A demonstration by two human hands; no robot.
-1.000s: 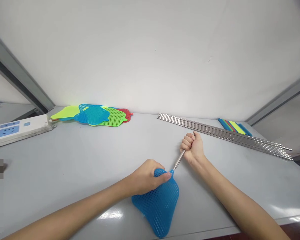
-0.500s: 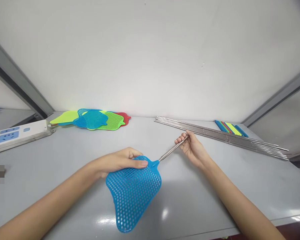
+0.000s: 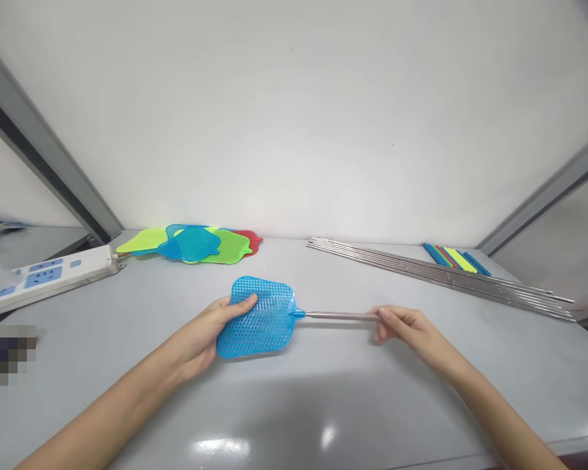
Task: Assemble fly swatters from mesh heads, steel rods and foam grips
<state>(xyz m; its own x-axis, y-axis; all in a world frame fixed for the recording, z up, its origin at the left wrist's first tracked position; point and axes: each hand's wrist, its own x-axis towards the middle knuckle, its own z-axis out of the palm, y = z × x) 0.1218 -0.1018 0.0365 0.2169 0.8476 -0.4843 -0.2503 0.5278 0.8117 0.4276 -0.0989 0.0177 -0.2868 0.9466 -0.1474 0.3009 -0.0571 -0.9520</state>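
Note:
A blue perforated fly swatter head point(image 3: 267, 323) is held above the table, lying roughly level. My left hand point(image 3: 218, 329) grips its left edge, thumb on top and the other fingers underneath. From the neck at its right side runs a thin metal rod point(image 3: 340, 316), joined to the head. My right hand point(image 3: 399, 326) pinches the rod's far end between thumb and fingers; the tip is hidden in the fingers.
Blue, green, yellow and red swatter heads point(image 3: 232, 247) overlap by the wall. Several metal rods point(image 3: 396, 264) lie at the back right, with coloured plastic sleeves point(image 3: 458, 259) behind them. A white power strip point(image 3: 68, 271) stands at the left on the grey table point(image 3: 353, 391).
The swatter head has turned from hanging toward me to pointing left, with the rod now level. My left hand has shifted its grip to the outer edge; my right hand has moved right and nearer.

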